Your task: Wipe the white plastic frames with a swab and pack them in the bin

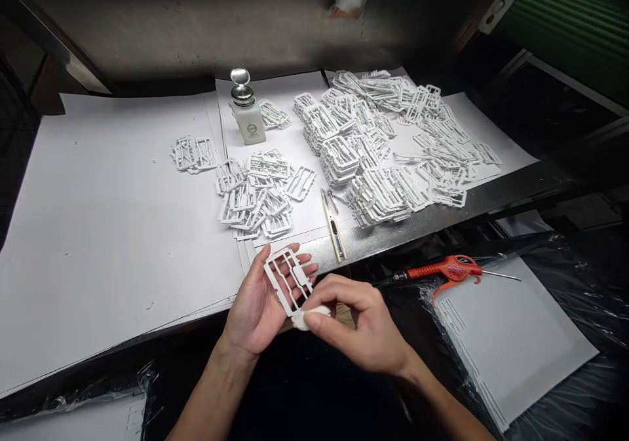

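Note:
A thin white plastic frame (288, 278) with narrow inner bars lies tilted across the palm of my left hand (255, 303), its thumb along one edge and fingers behind it. My right hand (361, 320) pinches a white cotton pad (314, 316) between thumb and fingers. That pad touches the lower end of the frame. Just beyond my hands, a loose heap of similar white frames (263, 195) covers part of the white paper. A utility knife (335, 231) lies near the table's front edge, with tweezers (333, 202) beside its far end.
A pump-top solvent bottle (249, 123) with a metal lid stands at the back. Stacked white frames (339, 156) fill the centre right. At right, a red air blow gun (452, 269) rests over a grey sheet (511, 343) on black plastic. White paper (108, 231) covers the table's left.

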Motion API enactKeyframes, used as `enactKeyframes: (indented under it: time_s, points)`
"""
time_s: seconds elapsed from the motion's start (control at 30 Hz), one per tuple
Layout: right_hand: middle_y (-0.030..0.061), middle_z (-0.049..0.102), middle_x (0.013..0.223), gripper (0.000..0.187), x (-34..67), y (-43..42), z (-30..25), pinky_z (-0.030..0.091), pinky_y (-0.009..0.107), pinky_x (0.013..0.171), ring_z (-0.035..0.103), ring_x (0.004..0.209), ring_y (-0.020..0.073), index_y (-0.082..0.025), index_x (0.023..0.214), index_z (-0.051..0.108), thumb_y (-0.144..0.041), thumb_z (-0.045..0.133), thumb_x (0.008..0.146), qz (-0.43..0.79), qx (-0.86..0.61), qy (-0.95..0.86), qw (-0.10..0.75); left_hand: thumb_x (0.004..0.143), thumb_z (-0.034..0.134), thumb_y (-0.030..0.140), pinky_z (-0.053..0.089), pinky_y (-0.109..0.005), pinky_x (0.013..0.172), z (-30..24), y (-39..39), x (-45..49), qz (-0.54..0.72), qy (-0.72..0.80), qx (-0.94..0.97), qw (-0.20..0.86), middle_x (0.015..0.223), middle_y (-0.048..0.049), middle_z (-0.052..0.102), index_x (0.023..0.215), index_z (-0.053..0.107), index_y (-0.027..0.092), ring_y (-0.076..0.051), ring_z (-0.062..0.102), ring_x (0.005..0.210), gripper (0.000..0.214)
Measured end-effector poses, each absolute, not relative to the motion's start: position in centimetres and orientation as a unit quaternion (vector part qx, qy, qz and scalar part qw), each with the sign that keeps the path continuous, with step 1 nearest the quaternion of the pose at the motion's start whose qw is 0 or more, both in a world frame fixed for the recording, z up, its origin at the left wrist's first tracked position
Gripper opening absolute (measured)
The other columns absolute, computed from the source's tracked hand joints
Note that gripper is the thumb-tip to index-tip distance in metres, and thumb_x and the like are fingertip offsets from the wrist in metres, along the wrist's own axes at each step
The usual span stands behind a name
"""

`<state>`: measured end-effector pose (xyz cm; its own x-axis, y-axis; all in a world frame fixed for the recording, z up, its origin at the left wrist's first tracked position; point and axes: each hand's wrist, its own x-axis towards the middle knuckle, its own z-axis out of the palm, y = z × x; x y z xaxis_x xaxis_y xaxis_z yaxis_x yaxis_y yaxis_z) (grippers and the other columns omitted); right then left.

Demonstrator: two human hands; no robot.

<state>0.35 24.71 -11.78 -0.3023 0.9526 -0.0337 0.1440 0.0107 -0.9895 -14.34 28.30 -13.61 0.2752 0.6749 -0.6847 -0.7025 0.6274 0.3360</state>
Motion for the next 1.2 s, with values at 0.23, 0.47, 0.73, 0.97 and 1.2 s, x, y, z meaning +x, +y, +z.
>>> enactKeyframes:
  time_s: [0.23, 0.47, 0.73, 0.97, 1.2]
  points:
    - [0.0028, 0.059, 0.074, 0.007, -2.8, 24.0, -12.2, 0.045, 0.031, 0.071, 0.055, 0.073, 0.017, -0.019, 0.08, 0.065, -0.022, 0.059, 0.078, 0.509, -0.416, -0.382, 0.649, 0.09, 0.044, 0.038, 0.05, -0.031, 0.08, -13.0, 28.0, -10.4, 0.479, 0.39, -0.041, 0.785, 0.075, -0.0086, 0.065, 0.079, 0.06, 0.013, -0.019, 0.063, 0.078, 0.032]
    - [0.0039, 0.057, 0.07, 0.007, -4.3, 23.3, -11.6, 0.048, 0.031, 0.066, 0.055, 0.068, 0.0174, -0.02, 0.079, 0.063, -0.025, 0.058, 0.078, 0.489, -0.446, -0.391, 0.639, 0.089, 0.042, 0.047, 0.043, -0.029, 0.091, -12.0, 25.3, -9.7, 0.42, 0.395, -0.049, 0.816, 0.101, -0.0127, 0.065, 0.098, 0.064, 0.01, -0.022, 0.058, 0.101, 0.044]
    - [0.0022, 0.058, 0.074, 0.01, -0.3, 24.3, -12.2, 0.041, 0.023, 0.051, 0.049, 0.058, 0.0107, -0.018, 0.084, 0.064, -0.026, 0.058, 0.083, 0.472, -0.494, -0.358, 0.636, 0.089, 0.039, 0.032, 0.048, -0.03, 0.067, -13.0, 25.0, -12.4, 0.419, 0.332, -0.025, 0.845, 0.083, -0.01, 0.062, 0.101, 0.065, 0.009, -0.02, 0.058, 0.074, 0.036]
    - [0.0025, 0.063, 0.081, 0.011, 1.2, 27.0, -12.0, 0.044, 0.022, 0.054, 0.056, 0.061, 0.0106, -0.016, 0.086, 0.064, -0.026, 0.059, 0.083, 0.43, -0.581, -0.507, 0.47, 0.091, 0.037, 0.039, 0.045, -0.028, 0.061, -13.5, 25.0, -12.6, 0.39, 0.31, 0.011, 0.867, 0.076, -0.0089, 0.059, 0.09, 0.066, 0.009, -0.016, 0.054, 0.064, 0.042]
    - [0.0022, 0.061, 0.079, 0.01, 0.9, 27.3, -11.6, 0.043, 0.022, 0.06, 0.054, 0.068, 0.0117, -0.017, 0.081, 0.064, -0.018, 0.054, 0.083, 0.342, -0.544, -0.694, 0.324, 0.091, 0.042, 0.034, 0.048, -0.028, 0.064, -13.5, 24.6, -12.5, 0.425, 0.375, 0.021, 0.824, 0.074, -0.0052, 0.061, 0.082, 0.066, 0.014, -0.015, 0.057, 0.065, 0.032]
